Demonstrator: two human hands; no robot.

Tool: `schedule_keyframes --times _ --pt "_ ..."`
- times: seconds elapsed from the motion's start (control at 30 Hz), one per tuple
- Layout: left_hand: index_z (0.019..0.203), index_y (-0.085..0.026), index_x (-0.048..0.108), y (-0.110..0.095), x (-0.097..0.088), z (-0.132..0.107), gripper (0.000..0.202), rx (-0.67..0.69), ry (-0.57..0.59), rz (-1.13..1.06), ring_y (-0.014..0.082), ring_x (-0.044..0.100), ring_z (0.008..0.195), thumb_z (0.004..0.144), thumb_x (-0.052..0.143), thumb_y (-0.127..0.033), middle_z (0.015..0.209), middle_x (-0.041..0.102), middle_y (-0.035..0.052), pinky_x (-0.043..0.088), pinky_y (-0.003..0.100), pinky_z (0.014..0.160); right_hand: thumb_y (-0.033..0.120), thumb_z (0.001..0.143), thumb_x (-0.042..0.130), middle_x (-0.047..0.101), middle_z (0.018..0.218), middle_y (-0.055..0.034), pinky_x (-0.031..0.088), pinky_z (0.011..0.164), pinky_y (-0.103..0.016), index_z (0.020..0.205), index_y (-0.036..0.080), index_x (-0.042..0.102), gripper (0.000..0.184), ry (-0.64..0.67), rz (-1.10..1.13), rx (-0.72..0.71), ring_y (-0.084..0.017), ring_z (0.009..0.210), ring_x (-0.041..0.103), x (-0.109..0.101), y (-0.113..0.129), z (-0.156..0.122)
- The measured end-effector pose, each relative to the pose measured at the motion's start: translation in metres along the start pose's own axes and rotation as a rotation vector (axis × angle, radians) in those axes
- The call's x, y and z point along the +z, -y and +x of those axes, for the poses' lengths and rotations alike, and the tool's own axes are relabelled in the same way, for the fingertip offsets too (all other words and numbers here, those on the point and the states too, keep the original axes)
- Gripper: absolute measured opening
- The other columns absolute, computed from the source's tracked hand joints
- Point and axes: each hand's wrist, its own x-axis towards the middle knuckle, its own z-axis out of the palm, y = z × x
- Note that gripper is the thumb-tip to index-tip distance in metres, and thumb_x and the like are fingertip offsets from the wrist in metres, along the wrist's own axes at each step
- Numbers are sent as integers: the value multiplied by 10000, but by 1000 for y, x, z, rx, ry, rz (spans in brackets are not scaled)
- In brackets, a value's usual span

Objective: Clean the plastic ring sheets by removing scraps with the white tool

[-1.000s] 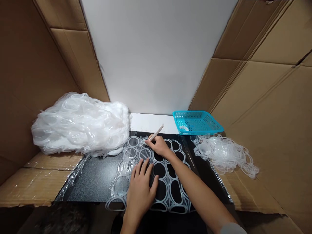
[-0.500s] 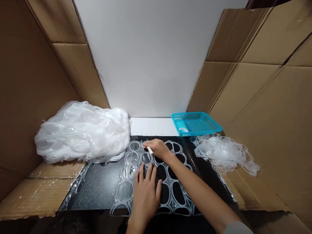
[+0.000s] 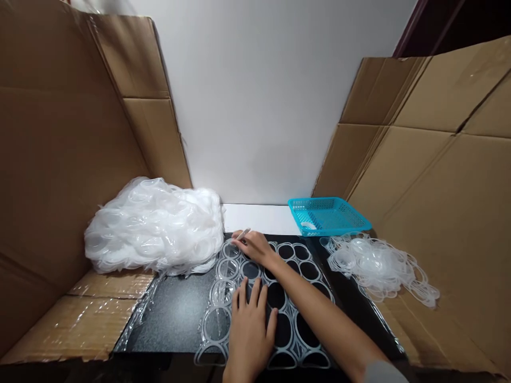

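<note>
A clear plastic sheet (image 3: pixel 296 318) with rows of white-edged round cut-outs lies on the black tabletop. My left hand (image 3: pixel 252 324) rests flat on its near middle part, fingers spread. At the far left corner of the sheet, my right hand (image 3: pixel 255 247) pinches a slim white stick-like tool (image 3: pixel 244 233), its upper end slanting up to the right. The tool's lower end is hidden by my fingers, so I cannot tell whether it has a blade or touches the sheet. Some openings show plain black, while the left column still has glossy clear film within its rings.
A big heap of clear and white plastic sheets (image 3: pixel 155 229) stands at the left. A blue basket (image 3: pixel 359 215) with a small white piece in it sits at the back right. Tangled plastic ring scraps (image 3: pixel 375 263) lie at the right. Cardboard walls (image 3: pixel 447 186) enclose both sides.
My right hand has moved left over the sheet to its far left corner, and the tool's upper end has swung upward. My left hand stays flat. The view has tilted up.
</note>
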Motion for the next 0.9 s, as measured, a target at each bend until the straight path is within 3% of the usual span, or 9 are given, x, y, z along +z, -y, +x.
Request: schedule_keyframes --times 0.13,0.27,0.43,0.6,0.9 --pt "1520 -240 538 0 -4 -1 522 0 27 0 393 345 1528 1018 478 -371 1617 484 34 374 613 1206 356 968 682 784 892 -27 490 758 -296 959 236 729 130 -9 50 73 -224 837 738 28 7 -16" --pt "1524 -233 528 0 -6 -1 526 13 41 12 399 325 1535 1027 463 -393 1626 470 29 360 616 1213 369 909 738 756 806 -3 490 712 -266 838 215 684 177 -52 282 162 -181 763 711 29 2 -18" --pt "1499 -226 548 -1 -6 -1 506 9 36 4 394 326 1533 1031 461 -398 1616 484 37 356 614 1212 357 872 769 783 821 -39 522 727 -277 807 190 724 185 -38 463 190 -202 793 749 27 -5 -17" --pt "1511 -210 531 -3 -7 -1 519 9 44 -7 386 306 1542 1027 473 -391 1621 475 49 344 616 1219 340 885 767 787 865 -39 517 792 -288 794 203 768 165 -38 363 142 -203 845 746 25 -3 -19" --pt "1506 -214 534 -5 -9 -1 519 7 23 -12 379 318 1537 1017 492 -384 1609 489 57 345 601 1222 367 885 761 750 774 -29 474 709 -269 747 180 726 235 -34 326 182 -189 752 709 22 1 -19"
